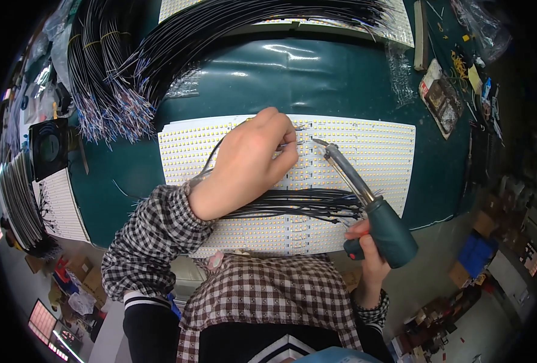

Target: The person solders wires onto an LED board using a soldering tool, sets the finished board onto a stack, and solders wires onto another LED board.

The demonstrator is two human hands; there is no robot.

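My left hand (253, 151) is closed in a pinch over the middle of a white LED board (383, 151). A thin black cable (212, 158) runs into it, and stripped wire ends poke out past its fingertips. My right hand (371, 257) grips the handle of a dark green soldering gun (392, 233). The gun's metal tip points up and left, just right of my left fingers and close over the board's central strip of pads. Across the lower part of the board lies a bundle of black cables (280, 204), partly hidden by my left forearm.
Thick bundles of black cables (102, 66) lie at the far left of the green table (268, 78). More cables rest on another LED board (401, 27) at the back. A small black fan (50, 148) stands at left. A worn solder box (442, 100) sits at right.
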